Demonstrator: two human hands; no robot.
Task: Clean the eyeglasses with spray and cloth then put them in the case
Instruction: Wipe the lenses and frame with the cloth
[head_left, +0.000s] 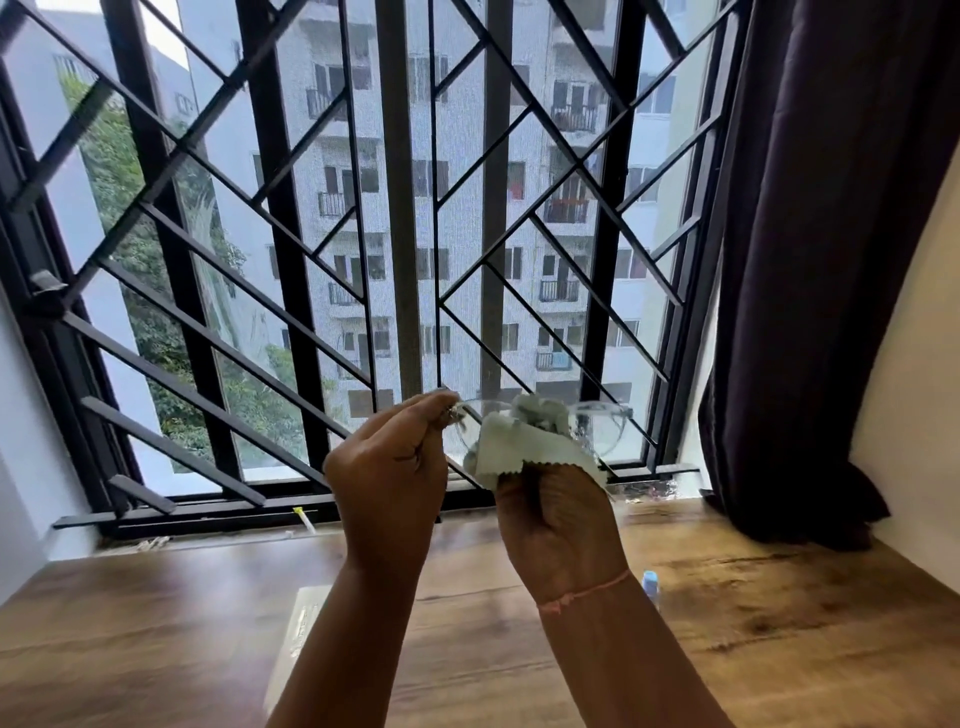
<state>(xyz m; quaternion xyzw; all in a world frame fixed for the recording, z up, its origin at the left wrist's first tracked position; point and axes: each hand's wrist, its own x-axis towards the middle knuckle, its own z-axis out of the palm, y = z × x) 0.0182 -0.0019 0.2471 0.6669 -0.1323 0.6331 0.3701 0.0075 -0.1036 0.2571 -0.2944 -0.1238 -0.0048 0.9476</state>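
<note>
Clear-framed eyeglasses (605, 421) are held up in front of the window, above the wooden table. My left hand (389, 467) pinches the left end of the frame at the hinge. My right hand (558, 519) grips a pale green cloth (524, 447) bunched over the middle of the glasses, covering part of the left lens. A small spray bottle (650, 586) with a blue top stands on the table just right of my right forearm. A pale flat object (301, 629), possibly the case, lies on the table partly hidden behind my left forearm.
The wooden table (779, 623) runs up to a window with black metal grilles (291, 291). A dark curtain (831, 260) hangs at the right, its hem touching the tabletop. A small yellow-tipped item (304, 517) lies on the sill.
</note>
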